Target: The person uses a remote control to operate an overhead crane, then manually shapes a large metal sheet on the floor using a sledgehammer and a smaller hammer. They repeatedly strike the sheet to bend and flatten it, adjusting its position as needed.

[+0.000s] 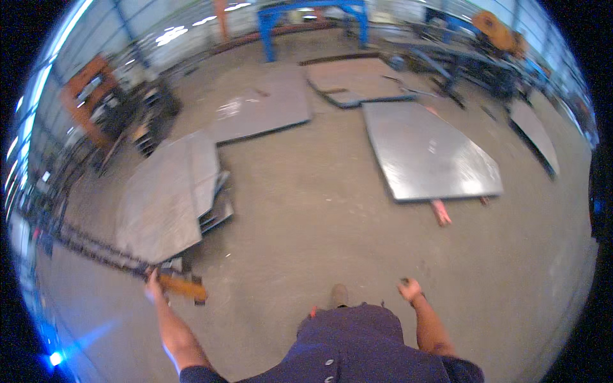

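My left hand [154, 285] is closed at the end of a dark hoist chain [102, 250], which runs in from the left in two strands. An orange block [182, 287] with a dark end hangs from the chain, right beside my fingers; whether it is a hook block or a clamp is too blurred to tell. Near that hand lies a stack of grey steel plates [167, 191]. My right hand [410, 290] is held out over the floor with its fingers curled. Something small and dark shows at the fingertips, but I cannot make it out.
A shiny steel plate [429, 153] rests on reddish supports [440, 212] ahead to the right. Farther off lie another flat plate [265, 105] and a brownish plate [357, 78]. A blue steel frame [267, 35] stands behind. Orange machinery [89, 96] is at left, a narrow plate [535, 135] far right.
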The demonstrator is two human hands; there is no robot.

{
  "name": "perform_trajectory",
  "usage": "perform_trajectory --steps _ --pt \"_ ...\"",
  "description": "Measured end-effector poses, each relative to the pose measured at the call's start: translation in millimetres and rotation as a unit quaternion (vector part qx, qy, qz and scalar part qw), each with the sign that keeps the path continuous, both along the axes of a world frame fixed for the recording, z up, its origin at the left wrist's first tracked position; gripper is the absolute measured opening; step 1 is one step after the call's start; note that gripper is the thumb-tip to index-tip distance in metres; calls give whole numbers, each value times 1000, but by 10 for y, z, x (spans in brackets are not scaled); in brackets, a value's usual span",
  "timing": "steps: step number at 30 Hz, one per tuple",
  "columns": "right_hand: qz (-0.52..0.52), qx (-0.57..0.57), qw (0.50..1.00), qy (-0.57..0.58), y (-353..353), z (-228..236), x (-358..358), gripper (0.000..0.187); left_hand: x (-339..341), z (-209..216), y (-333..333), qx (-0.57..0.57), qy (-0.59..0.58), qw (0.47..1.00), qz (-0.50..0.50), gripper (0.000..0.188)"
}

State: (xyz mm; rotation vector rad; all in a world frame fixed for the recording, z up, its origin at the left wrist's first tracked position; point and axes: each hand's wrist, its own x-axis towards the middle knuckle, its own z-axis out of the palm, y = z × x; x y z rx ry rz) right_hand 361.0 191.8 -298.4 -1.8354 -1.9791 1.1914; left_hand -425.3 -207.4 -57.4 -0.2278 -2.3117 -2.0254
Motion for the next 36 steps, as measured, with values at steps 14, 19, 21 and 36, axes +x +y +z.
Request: perform_trajectory --steps 14,19,21,36 --pt "191 -130 973 -25 1845 900 -2763 49 -233 -646 800 -79 139 987 2 55" --pt "293 -82 934 -189 2679 695 -2751 52 1511 701 3042 -19 124 984 130 36" --pt "265 -97 935 -216 3165 901 -2794 52 1628 483 3417 48 154 981 108 36" --pt "101 -178 967 -149 5891 682 -2061 50 2302 -403 6315 -116 -219 969 16 30"
